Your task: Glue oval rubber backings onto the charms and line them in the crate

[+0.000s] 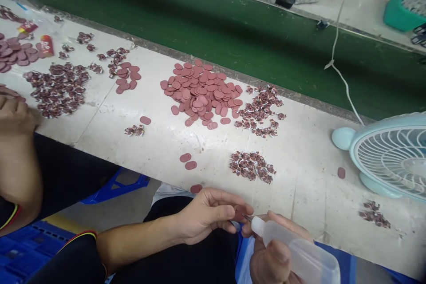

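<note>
Between thumb and fingers, my left hand (pixel 208 215) pinches a reddish-brown oval disc (pixel 238 213) just off the table's front edge. Wrapped round a translucent white squeeze bottle (pixel 304 253) is my right hand (pixel 271 259). The bottle's thin tip points at the disc and is at or very near its face; whether it touches, I cannot tell. Three more oval discs lie near my left hand, one of them the disc (pixel 196 188) at the table edge. Beyond my hands sits a cluster of small brown-and-white figures (pixel 252 166).
A large heap of oval discs (pixel 203 91) lies mid-table, beside more small figures (pixel 261 108). On the right stands a pale blue fan (pixel 392 155), its cord (pixel 342 80) running upward. A co-worker's hand (pixel 15 113) rests at the left, near another pile of figures (pixel 60 88).
</note>
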`<state>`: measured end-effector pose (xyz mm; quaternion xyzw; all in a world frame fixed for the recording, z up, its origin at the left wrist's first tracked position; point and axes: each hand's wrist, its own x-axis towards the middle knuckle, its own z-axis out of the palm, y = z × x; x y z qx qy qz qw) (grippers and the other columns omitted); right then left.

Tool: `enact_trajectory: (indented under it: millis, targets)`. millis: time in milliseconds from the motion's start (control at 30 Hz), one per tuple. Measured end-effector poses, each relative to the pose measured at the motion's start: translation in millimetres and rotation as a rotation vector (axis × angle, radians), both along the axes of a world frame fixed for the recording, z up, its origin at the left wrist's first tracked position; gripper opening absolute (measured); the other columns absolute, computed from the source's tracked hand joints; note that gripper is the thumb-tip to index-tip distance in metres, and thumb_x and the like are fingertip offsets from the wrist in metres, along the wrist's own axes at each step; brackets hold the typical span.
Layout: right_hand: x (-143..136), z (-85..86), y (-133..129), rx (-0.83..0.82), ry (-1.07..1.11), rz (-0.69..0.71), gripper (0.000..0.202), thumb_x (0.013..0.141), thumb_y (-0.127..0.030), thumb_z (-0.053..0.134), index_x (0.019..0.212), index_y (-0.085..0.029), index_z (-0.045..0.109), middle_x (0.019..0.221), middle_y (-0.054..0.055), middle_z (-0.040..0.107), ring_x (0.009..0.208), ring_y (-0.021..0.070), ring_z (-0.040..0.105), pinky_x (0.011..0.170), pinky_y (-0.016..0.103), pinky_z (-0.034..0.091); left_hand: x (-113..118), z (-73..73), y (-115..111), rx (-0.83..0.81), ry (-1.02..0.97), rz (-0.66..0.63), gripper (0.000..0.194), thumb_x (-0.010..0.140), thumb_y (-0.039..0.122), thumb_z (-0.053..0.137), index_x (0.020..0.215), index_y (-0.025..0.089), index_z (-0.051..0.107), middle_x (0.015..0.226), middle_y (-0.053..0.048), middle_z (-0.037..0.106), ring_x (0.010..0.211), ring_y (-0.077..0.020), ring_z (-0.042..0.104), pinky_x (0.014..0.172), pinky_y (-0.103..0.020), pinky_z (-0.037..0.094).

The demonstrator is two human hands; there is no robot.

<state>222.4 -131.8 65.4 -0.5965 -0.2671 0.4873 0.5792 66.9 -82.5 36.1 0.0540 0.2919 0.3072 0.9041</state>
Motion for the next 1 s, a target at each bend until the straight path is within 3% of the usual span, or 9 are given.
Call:
enact_trajectory:
  millis: [133, 333, 567, 800, 900, 1000]
  targets:
    - [-5, 5.9, 5, 0.021, -0.030, -0.016, 0.052, 0.076, -0.053, 0.079, 0.117, -0.022, 0.066, 0.076, 0.009, 0.066, 0.067, 0.0322, 0.069, 0.044, 0.042, 0.050, 0, -0.7, -2, -0.001, -0.003, 0.000, 0.033, 0.076, 0.033, 0.089, 0.103, 0.016, 0.081, 0.111, -0.016, 0.079, 0.088, -0.0203, 0.078, 0.064, -0.018, 0.059]
    - [-29, 9.3, 10, 0.251, -0.276, -0.227, 0.023, 0.089, -0.038, 0.071, 0.106, -0.023, 0.071, 0.072, 0.004, 0.065, 0.057, 0.0206, 0.062, 0.050, 0.036, 0.048, 1, -0.9, -2, -0.006, 0.010, 0.001, 0.034, 0.075, 0.035, 0.089, 0.102, 0.016, 0.081, 0.109, -0.016, 0.080, 0.083, -0.0194, 0.079, 0.062, -0.017, 0.060]
    - [-21, 9.7, 10, 0.245, -0.230, -0.191, 0.025, 0.091, -0.045, 0.066, 0.103, -0.024, 0.071, 0.065, 0.002, 0.065, 0.052, 0.0222, 0.060, 0.049, 0.039, 0.050, 1, 1.2, 1, -0.007, 0.018, -0.003, 0.032, 0.078, 0.034, 0.087, 0.103, 0.016, 0.081, 0.109, -0.016, 0.080, 0.093, -0.0232, 0.079, 0.063, -0.017, 0.061]
    - [-26, 11.9, 7, 0.214, -0.283, -0.187, 0.026, 0.089, -0.046, 0.071, 0.105, -0.026, 0.070, 0.077, 0.005, 0.071, 0.058, 0.0215, 0.063, 0.054, 0.038, 0.050, 2, 2.3, 1, -0.009, 0.019, 0.004, 0.030, 0.078, 0.033, 0.087, 0.102, 0.015, 0.081, 0.106, -0.014, 0.081, 0.091, -0.0209, 0.079, 0.064, -0.017, 0.061]
    - [-10, 11.4, 5, 0.136, -0.124, -0.135, 0.030, 0.085, -0.053, 0.072, 0.102, -0.028, 0.071, 0.075, 0.004, 0.070, 0.055, 0.0216, 0.064, 0.049, 0.038, 0.052, 2, 1.5, 2, -0.007, 0.003, 0.014, 0.029, 0.079, 0.031, 0.086, 0.102, 0.016, 0.080, 0.107, -0.014, 0.081, 0.094, -0.0226, 0.079, 0.065, -0.017, 0.061]
    - [25, 9.2, 8, 0.012, 0.163, -0.205, 0.034, 0.085, -0.059, 0.064, 0.089, -0.027, 0.073, 0.061, 0.002, 0.055, 0.048, 0.0161, 0.055, 0.035, 0.029, 0.044, 0, -0.2, 4, 0.012, -0.033, 0.030, 0.027, 0.082, 0.031, 0.084, 0.104, 0.017, 0.079, 0.110, -0.014, 0.080, 0.092, -0.0229, 0.080, 0.067, -0.020, 0.062]
